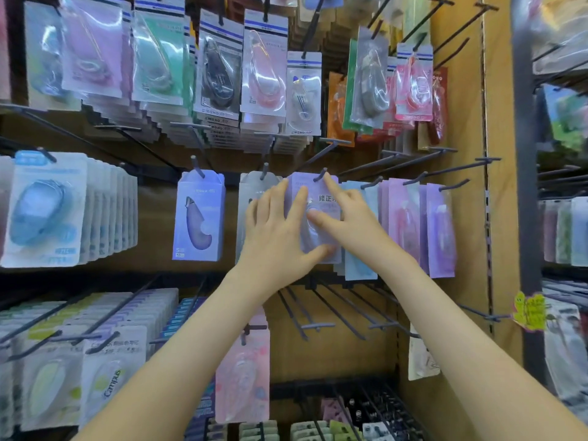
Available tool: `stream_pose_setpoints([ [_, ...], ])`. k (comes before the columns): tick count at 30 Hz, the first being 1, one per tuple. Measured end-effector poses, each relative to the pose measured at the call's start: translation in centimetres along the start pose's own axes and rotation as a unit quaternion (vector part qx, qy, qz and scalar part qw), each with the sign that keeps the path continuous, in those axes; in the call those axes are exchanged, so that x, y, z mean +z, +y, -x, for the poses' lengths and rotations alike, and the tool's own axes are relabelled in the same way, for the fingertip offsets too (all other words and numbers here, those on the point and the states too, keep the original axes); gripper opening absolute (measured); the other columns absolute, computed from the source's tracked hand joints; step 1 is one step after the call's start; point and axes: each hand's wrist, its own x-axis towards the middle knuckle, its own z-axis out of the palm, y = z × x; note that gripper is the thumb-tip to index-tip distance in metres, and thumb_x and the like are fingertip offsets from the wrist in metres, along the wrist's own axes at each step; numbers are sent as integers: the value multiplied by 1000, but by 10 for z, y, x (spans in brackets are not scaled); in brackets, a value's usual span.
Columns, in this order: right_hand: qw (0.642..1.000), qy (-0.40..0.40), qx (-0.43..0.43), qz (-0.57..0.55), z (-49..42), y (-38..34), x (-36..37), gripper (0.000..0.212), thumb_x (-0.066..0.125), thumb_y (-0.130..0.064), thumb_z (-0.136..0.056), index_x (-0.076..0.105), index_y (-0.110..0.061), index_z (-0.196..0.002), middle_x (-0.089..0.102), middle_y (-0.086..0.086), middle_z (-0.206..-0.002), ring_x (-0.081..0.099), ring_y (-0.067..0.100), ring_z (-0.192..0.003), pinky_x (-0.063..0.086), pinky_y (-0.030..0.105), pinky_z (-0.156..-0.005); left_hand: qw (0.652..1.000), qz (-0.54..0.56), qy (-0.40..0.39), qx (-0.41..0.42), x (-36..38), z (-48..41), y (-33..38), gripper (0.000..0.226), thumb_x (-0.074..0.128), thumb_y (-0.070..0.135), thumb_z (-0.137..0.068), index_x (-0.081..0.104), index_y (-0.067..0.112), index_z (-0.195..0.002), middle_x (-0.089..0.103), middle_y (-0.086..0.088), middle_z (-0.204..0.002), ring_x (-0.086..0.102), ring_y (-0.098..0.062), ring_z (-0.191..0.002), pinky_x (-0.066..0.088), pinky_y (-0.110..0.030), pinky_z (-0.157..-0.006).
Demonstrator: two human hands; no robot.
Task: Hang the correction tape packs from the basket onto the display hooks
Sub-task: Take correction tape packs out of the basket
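Observation:
A lilac correction tape pack hangs at the tip of a dark display hook in the middle row. My left hand holds the pack from the left, fingers spread over its front and thumb under its lower edge. My right hand touches the pack's front, index finger pointing up toward the hook hole and thumb across the blister. The basket is out of view.
Neighbouring hooks carry a grey pack, a blue-violet boxed pack and pale blue, pink and purple packs to the right. Bare hooks jut out below my hands. A wooden side panel bounds the display on the right.

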Motion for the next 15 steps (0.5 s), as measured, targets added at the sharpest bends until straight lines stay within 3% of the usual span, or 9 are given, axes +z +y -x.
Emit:
stream_pose_setpoints([
  [3,1000,0,5,8,6,3,-2,69,52,-39,-97,12,-35,-153,28,2,-146,35,19,-132,38,29,-99,999,29,-6,12,-4,6,-2,86,43,64,-82,24,20,-153,9,-13,-162,6,-30,-147,6,-47,-118],
  [5,1000,24,-4,6,21,7,-4,68,54,-38,-97,16,-34,-153,26,0,-149,28,18,-137,34,37,-111,996,83,25,0,-7,19,6,77,49,52,-83,33,18,-150,18,-15,-159,12,-29,-144,11,-48,-116],
  [8,996,81,-44,-9,65,12,-9,60,56,-33,-96,28,-33,-149,34,-7,-141,33,14,-132,38,42,-110,983,154,95,-25,-16,53,35,61,50,39,-87,44,12,-142,39,-15,-147,32,-28,-135,25,-38,-108],
  [12,993,82,-77,-28,147,35,-25,46,58,-20,-94,45,-26,-138,49,-14,-117,52,6,-104,47,22,-91,962,264,73,-15,-19,114,96,49,47,31,-87,52,7,-130,55,-8,-126,48,-18,-119,28,-15,-104],
  [15,997,54,-36,-36,220,72,-45,39,57,-17,-90,54,-27,-128,57,-7,-110,57,6,-91,45,11,-76,940,338,-44,-4,-5,170,156,48,49,34,-90,50,11,-132,54,0,-126,47,-9,-119,28,-10,-104],
])
